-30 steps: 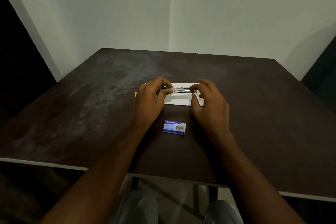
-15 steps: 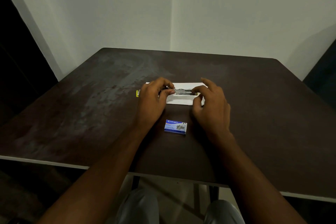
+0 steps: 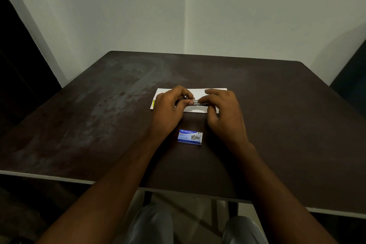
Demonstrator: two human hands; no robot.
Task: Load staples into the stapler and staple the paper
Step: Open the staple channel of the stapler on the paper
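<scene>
A small metal stapler (image 3: 198, 102) is held just above a folded white paper (image 3: 195, 91) in the middle of the table. My left hand (image 3: 170, 111) pinches its left end between thumb and fingers. My right hand (image 3: 223, 113) grips its right end, and most of the stapler is hidden by the fingers. A bit of yellow (image 3: 153, 103) shows at the paper's left edge, behind my left hand. A blue and white staple box (image 3: 190, 136) lies closed on the table, nearer to me, between my wrists.
The dark brown table (image 3: 277, 125) has a pale front edge and stands in a corner of white walls. My knees show below the front edge.
My two hands have drawn closer together over the stapler, so less of its metal shows between them. The box and paper have not moved.
</scene>
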